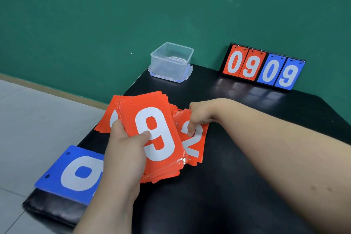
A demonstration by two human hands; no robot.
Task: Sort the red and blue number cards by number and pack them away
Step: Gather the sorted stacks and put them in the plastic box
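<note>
1. Grips a thick stack of red cards (157, 133) in the left hand (123, 150), with fingers curled under one long edge and thumb pressed flat on the white 9 on top.
2. Pinches a red 2 card (193, 144) with the right hand (201, 116), thumb on its face and fingers curled over the far edge. Belongs to a loose fan of more red cards just beside the stack, over the black surface (228, 157).
3. Finds the blue cards (76, 173) lying at the near left edge of the surface, apart from the red ones and untouched.
4. Shows a clear container (171, 61) standing open on its lid at the far edge, and a scoreboard stand (262, 66) reading 0909 further right.
5. Judged light, thin, stiff and glossy, so likely to slide over one another and spill from a slack hold. Best pinched singly at a corner, and clamped as a stack across the long edges, squared up first.
</note>
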